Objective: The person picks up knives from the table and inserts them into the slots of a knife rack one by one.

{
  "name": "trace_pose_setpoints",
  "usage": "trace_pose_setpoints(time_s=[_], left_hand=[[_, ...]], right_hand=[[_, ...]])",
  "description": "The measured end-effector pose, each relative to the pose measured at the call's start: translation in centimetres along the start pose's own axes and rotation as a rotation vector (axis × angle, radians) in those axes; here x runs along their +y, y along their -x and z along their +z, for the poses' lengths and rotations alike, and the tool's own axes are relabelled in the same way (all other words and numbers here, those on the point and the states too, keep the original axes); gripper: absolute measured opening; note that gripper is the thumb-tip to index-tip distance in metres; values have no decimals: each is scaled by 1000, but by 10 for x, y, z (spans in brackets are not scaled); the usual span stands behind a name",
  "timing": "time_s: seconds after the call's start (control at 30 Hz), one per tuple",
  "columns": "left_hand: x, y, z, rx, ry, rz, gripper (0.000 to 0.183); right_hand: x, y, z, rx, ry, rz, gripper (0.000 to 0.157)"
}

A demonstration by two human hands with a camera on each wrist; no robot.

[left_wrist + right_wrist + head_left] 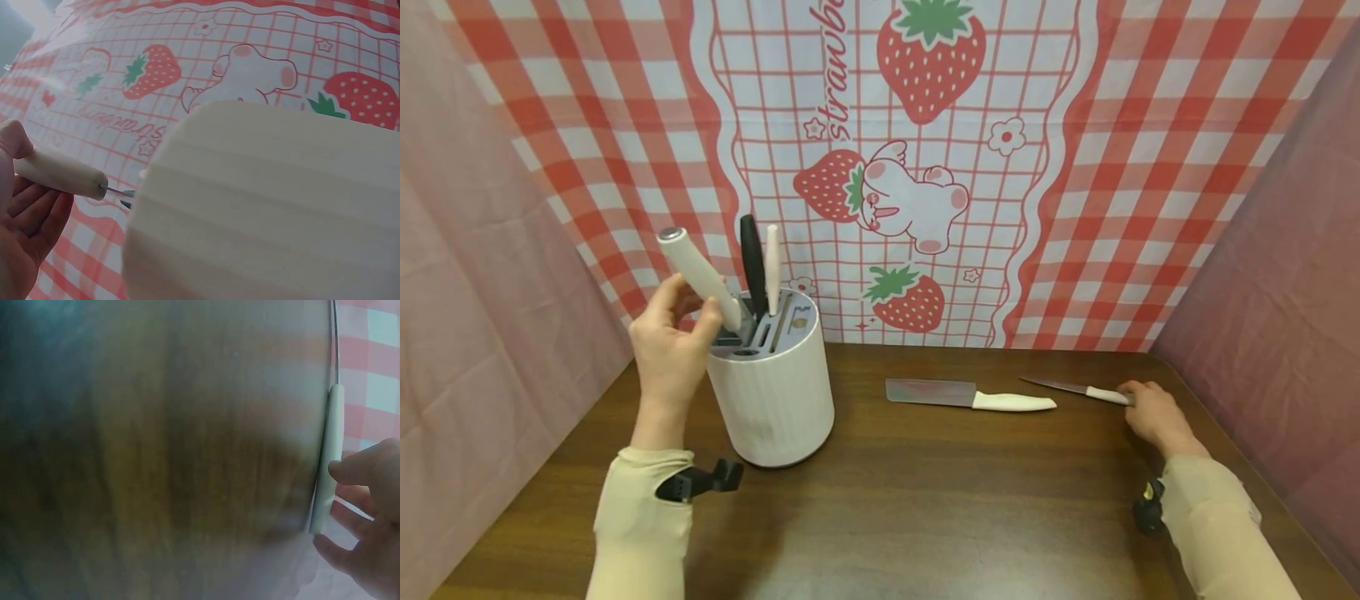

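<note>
At the left, my left hand (673,342) holds the thick white handle of a knife (703,279) between thumb and fingers. That handle leans out of the round white knife block (775,408), and a thin strip of metal shows below it in the left wrist view; the rest is hidden inside the block. Over at the right, my right hand (1157,414) has its thumb and fingers at the white handle of a small paring knife (329,450). The paring knife lies on the table, its narrow blade pointing left in the head view.
A cleaver (973,397) with a white handle lies flat on the brown table (925,517), between the block and the paring knife. A black handle (752,267) and a slim white handle (772,271) stand up from the block. A strawberry-print cloth (925,192) hangs behind.
</note>
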State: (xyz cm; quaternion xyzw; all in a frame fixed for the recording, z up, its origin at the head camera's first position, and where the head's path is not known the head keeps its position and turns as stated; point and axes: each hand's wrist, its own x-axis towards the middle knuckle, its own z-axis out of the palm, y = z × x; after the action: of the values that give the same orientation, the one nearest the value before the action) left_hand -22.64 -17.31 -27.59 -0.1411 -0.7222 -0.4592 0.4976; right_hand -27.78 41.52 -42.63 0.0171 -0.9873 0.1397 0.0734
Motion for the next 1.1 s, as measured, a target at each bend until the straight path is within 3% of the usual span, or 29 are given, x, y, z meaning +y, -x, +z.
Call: trace_pose_setpoints(time_s=[0.13,0.43,1.1], left_hand=[[-5,2,2,-13,-29,-38,25],[-12,5,7,-34,-18,-64,26],[-23,10,13,-97,-78,-119,26]], right_hand=[[1,2,-3,-25,9,54,38],[9,4,-4,-40,6,86,38],[17,9,-4,-5,-23,75,34]])
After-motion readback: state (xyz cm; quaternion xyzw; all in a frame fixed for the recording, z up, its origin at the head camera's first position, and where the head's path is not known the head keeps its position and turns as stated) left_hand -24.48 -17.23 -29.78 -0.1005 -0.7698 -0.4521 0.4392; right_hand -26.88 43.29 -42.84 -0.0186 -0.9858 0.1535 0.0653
